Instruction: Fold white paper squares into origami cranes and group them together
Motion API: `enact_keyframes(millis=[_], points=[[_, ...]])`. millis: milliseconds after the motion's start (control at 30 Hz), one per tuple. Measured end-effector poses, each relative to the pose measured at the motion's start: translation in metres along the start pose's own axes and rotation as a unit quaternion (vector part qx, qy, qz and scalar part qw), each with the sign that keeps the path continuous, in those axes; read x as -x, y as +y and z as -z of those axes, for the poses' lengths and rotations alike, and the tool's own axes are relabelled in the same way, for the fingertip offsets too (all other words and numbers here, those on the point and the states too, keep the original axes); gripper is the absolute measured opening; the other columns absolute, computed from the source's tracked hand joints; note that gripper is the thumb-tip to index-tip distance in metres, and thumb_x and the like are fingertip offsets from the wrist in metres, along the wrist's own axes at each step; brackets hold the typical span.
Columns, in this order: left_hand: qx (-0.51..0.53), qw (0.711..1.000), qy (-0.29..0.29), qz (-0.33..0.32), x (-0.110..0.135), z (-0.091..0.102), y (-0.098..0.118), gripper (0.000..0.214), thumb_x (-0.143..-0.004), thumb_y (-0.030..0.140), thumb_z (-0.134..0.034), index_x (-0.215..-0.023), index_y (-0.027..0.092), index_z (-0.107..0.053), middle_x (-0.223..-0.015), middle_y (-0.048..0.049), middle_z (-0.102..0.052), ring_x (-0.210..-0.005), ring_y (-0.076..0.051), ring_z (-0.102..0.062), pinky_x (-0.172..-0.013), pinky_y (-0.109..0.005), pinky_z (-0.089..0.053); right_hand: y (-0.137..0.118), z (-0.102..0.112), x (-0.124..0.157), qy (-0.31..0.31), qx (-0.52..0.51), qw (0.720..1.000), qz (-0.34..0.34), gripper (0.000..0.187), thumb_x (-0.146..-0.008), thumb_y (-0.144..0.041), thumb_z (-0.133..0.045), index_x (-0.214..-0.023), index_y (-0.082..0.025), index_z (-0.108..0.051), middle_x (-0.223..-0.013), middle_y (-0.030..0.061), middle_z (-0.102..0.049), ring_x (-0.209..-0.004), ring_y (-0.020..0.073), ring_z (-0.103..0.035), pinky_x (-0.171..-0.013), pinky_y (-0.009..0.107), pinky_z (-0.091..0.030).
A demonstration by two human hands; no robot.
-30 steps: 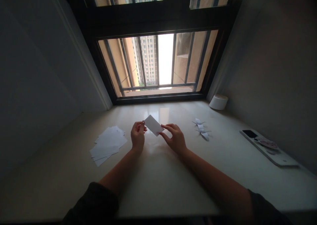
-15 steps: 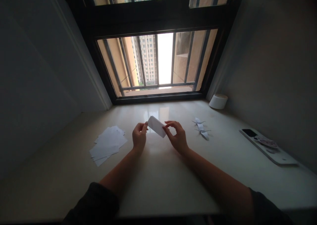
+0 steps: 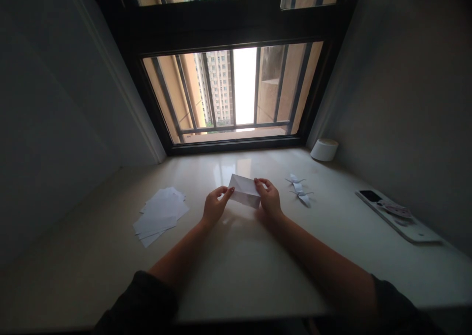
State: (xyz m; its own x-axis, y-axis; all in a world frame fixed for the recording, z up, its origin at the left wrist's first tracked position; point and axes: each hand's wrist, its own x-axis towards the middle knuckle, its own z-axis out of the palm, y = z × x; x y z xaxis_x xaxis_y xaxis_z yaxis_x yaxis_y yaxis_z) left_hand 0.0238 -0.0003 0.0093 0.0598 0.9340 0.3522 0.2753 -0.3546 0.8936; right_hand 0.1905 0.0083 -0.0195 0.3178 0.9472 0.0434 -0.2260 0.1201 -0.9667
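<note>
in the head view, the sheet (image 3: 244, 185) has gone from a narrow folded strip half a second ago to two panels angled apart at a crease, which suggests the fold is being opened out. the left hand (image 3: 214, 206) pinches its left end and the right hand (image 3: 271, 200) grips its right, over the worktop (image 3: 228, 276) left of the cranes (image 3: 302, 197), with the pile (image 3: 161, 212) farther left of them.
</note>
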Motion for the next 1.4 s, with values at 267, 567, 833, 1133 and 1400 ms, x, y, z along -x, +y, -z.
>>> enact_keyframes(millis=[267, 567, 833, 1133, 1400], points=[[0.088, 0.991, 0.043, 0.087, 0.0, 0.001, -0.005, 0.032, -0.07, 0.048, -0.064, -0.066, 0.017, -0.068, -0.061, -0.0002, -0.06, -0.057, -0.013, -0.051, -0.055, -0.023, -0.037, -0.015, -0.001, 0.006, -0.054, -0.019, 0.998, 0.033, 0.059, -0.073, -0.051, -0.06, -0.124, -0.023, -0.047, -0.065, -0.0024, -0.058, -0.052, 0.0118, -0.052, -0.048, 0.023, -0.041], [0.061, 0.988, 0.022, 0.139, -0.004, 0.004, -0.008, 0.041, -0.07, 0.056, -0.061, -0.072, 0.016, -0.068, -0.064, -0.0017, -0.06, -0.063, -0.014, -0.052, -0.055, -0.023, -0.038, -0.012, -0.001, 0.008, -0.068, -0.026, 0.997, 0.035, 0.041, -0.066, -0.046, -0.068, -0.096, -0.018, -0.068, -0.074, 0.0025, -0.064, -0.062, 0.0141, -0.056, -0.055, 0.026, -0.044], [0.125, 0.972, -0.011, 0.199, -0.007, 0.006, -0.007, 0.054, -0.072, 0.063, -0.053, -0.089, 0.014, -0.067, -0.082, -0.0089, -0.067, -0.078, -0.019, -0.062, -0.058, -0.024, -0.04, -0.016, 0.001, 0.003, -0.048, -0.026, 0.998, 0.015, 0.039, -0.063, -0.043, -0.07, -0.093, -0.019, -0.071, -0.079, 0.0036, -0.069, -0.064, 0.0147, -0.055, -0.059, 0.027, -0.042], [0.254, 0.899, -0.123, 0.333, -0.013, 0.015, -0.001, 0.047, -0.064, 0.041, -0.074, -0.106, 0.019, -0.067, -0.083, -0.0056, -0.064, -0.06, -0.007, -0.051, -0.051, -0.017, -0.038, -0.014, 0.004, -0.002, -0.121, -0.034, 0.992, -0.001, 0.038, -0.063, -0.039, -0.07, -0.096, -0.02, -0.07, -0.074, 0.0023, -0.066, -0.061, 0.0136, -0.052, -0.055, 0.025, -0.039], [0.269, 0.884, -0.202, 0.323, -0.013, 0.019, -0.005, 0.052, -0.065, 0.032, -0.076, -0.115, 0.025, -0.062, -0.092, -0.0035, -0.064, -0.072, -0.009, -0.057, -0.066, -0.019, -0.044, -0.012, 0.006, -0.004, -0.151, -0.062, 0.987, -0.005, 0.036, -0.066, -0.037, -0.069, -0.1, -0.022, -0.068, -0.07, -0.0007, -0.064, -0.054, 0.0105, -0.049, -0.05, 0.023, -0.036]])
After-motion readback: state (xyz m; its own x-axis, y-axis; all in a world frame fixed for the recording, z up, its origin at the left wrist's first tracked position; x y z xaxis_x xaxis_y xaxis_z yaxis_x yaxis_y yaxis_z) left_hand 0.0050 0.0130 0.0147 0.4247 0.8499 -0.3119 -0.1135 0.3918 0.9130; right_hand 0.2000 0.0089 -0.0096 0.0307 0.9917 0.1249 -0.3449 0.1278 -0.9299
